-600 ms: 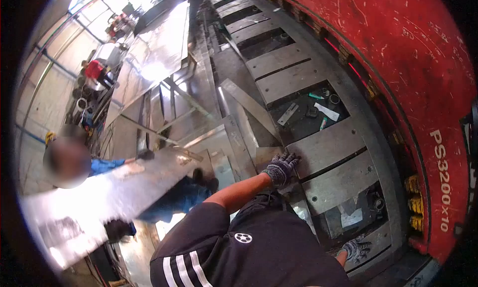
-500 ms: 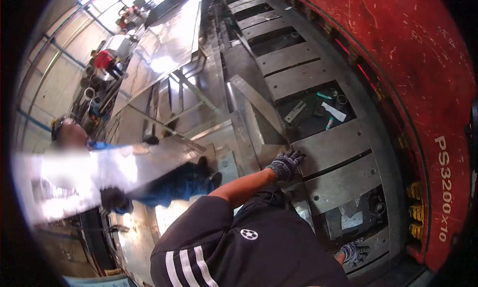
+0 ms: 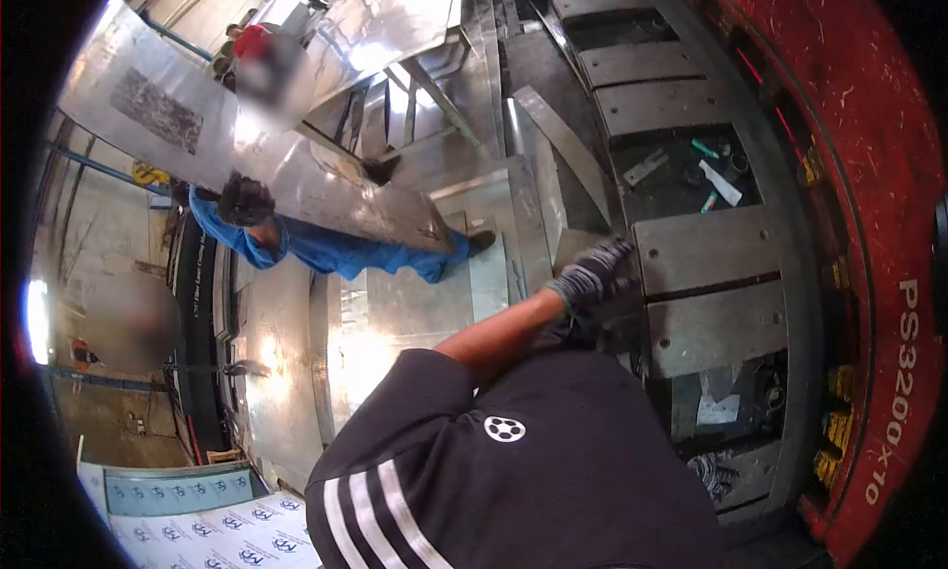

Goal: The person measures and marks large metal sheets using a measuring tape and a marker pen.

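My left hand, in a grey knitted glove, is at the near edge of the metal machine bed. Its fingers stretch toward the bed and show no object in them. Lower down, my right hand, gloved alike, lies over the bed by a recess, fingers apart and partly hidden behind my dark shirt. A narrow metal strip leans close beyond my left hand. Left of me, a person in blue holds a long metal sheet with a dark-gloved hand.
A red machine beam marked PS3200x10 runs along the right. One bed recess holds a white tube and green-capped items. A sheet-topped table stands at the back. Printed film-covered sheets lie lower left.
My view has swung, moving the bed rightward in it. My left hand has shifted from flat on the bed to its edge. The other person's sheet has risen and tilted at its far end.
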{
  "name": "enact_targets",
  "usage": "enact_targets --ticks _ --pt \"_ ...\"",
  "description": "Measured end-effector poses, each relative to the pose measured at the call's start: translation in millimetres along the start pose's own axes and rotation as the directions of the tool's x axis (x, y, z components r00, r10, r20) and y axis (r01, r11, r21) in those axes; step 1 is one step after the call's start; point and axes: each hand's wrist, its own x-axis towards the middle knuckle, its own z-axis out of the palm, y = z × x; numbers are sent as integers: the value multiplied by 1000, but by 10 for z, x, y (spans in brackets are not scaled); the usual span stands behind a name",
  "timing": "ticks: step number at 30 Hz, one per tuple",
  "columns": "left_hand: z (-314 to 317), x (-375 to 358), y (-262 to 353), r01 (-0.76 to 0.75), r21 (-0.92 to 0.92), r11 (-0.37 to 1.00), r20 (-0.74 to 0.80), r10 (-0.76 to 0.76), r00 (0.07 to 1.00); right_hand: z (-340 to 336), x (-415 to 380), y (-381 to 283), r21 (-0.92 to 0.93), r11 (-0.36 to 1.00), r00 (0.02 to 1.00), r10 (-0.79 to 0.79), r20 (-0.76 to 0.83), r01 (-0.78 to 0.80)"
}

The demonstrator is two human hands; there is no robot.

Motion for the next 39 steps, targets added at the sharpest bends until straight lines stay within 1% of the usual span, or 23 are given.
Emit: enact_targets --ticks 3,5,7,8,10,12,14,15,18,19,20,23,24,25,27,28,29,31,33,35,36,37,39 --pt "-485 -395 -160 99 -176 979 -208 -135 969 -22 -15 -22 -37 999 1000 19 22 -18" --pt "-768 -667 -347 184 -137 973 -331 -220 918 249 192 49 145 989 999 38 -21 -35" --pt "-973 -910 -605 325 -110 939 -432 -340 835 374 180 13 -109 991 989 -92 -118 79" --pt "-1032 -1050 -786 426 -258 867 -418 -497 760 387 191 10 -90 992 990 -94 -105 85" --pt "-771 -1378 -1625 214 -649 730 -544 -642 540 405 218 9 -86 991 992 -107 -70 101" --pt "-1228 -1701 -1343 481 -604 636 -626 -752 208 412 247 4 -80 991 993 -112 -37 109" --pt "-1319 -2140 -1574 361 -721 592 -637 -771 -9 398 265 -3 -78 991 994 -110 -16 109" --pt "-1430 -2330 -1466 281 -781 558 -585 -811 -13 396 277 -6 -79 991 994 -108 -9 107" --pt "-1075 -2689 -1544 672 -448 590 -749 -658 79 395 315 -37 -113 991 998 -66 18 67" --pt "-993 -2766 -1658 533 -564 630 -712 -698 73 393 321 -52 -126 991 999 -39 25 42" --pt "-1080 -2819 -1569 684 -519 513 -653 -754 70 392 325 -63 -137 990 999 -21 25 24" --pt "-1322 -2931 -1363 663 -427 615 -760 -641 105 402 335 -95 -213 977 999 35 27 -28" --pt "-1257 -3038 -1502 777 -277 565 -816 -565 119 407 335 -31 -216 975 998 51 24 -44" --pt "-1263 -3088 -1573 863 -127 489 -863 -484 147 376 327 -23 -54 995 996 84 3 -84" --pt "-1453 -3303 -1686 784 -200 588 -846 -507 164 344 254 9 262 954 988 154 -22 -143" --pt "-1639 -3344 -1609 741 -218 635 -863 -480 157 231 171 8 273 945 982 189 3 -183" --pt "-1886 -3394 -1465 848 -127 514 -851 -495 173 250 187 25 271 942 979 205 1 -198" --pt "-2162 -3571 -1614 829 -173 532 -908 -412 75 279 152 43 273 952 986 161 -52 -141" --pt "-2586 -3476 -1075 875 137 464 -887 -336 316 199 168 14 271 944 980 199 -14 -188" --pt "-2423 -3913 -1676 870 314 381 -695 -532 484 415 255 -7 244 955 977 195 -87 -169" --pt "-2381 -4061 -1874 824 288 488 -707 -471 527 356 171 4 143 983 991 123 -46 -115" --pt "-2298 -4204 -2066 890 156 428 -668 -618 414 314 222 -21 134 984 991 128 -47 -120" --pt "-2256 -4334 -2287 928 253 272 -564 -738 370 372 289 10 162 986 999 44 9 -45"
